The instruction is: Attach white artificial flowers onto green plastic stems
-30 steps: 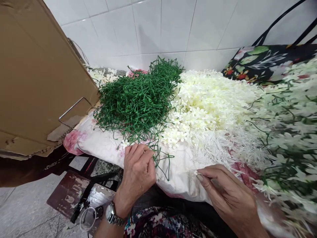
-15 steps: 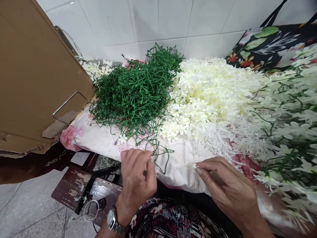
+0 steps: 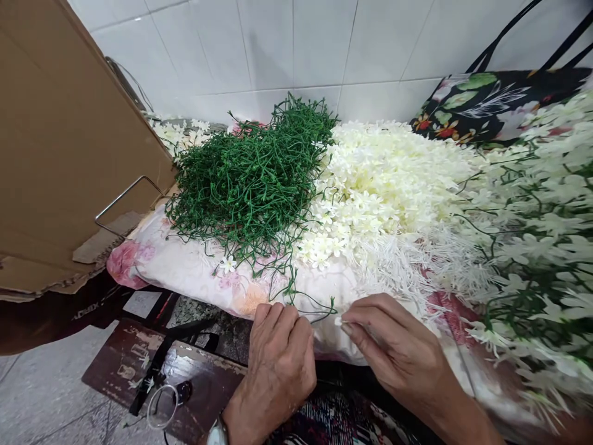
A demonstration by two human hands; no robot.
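Observation:
My left hand (image 3: 281,352) is closed near the front edge of the cloth, its back toward me. A thin green plastic stem (image 3: 308,298) runs out from its fingers, one tip pointing right toward my other hand. Between the thumb and forefinger of my right hand (image 3: 393,346) is a small white flower piece (image 3: 338,321), just beside that stem tip; whether they touch I cannot tell. Beyond my left hand lies a tangled heap of green stems (image 3: 245,179). To its right spreads a pile of cream-white artificial petals (image 3: 393,167).
Fringed white strands (image 3: 403,262) lie before the petals. Finished-looking flower sprays (image 3: 551,247) crowd the right side, near a black floral bag (image 3: 491,105). A cardboard box (image 3: 74,142) stands left. Below is a worn wooden stool (image 3: 115,358) with a clear ring (image 3: 162,408).
My right hand has moved left with the small white piece, close to the stem tip. My left hand has shifted right and down, the stem tip now pointing toward the right hand.

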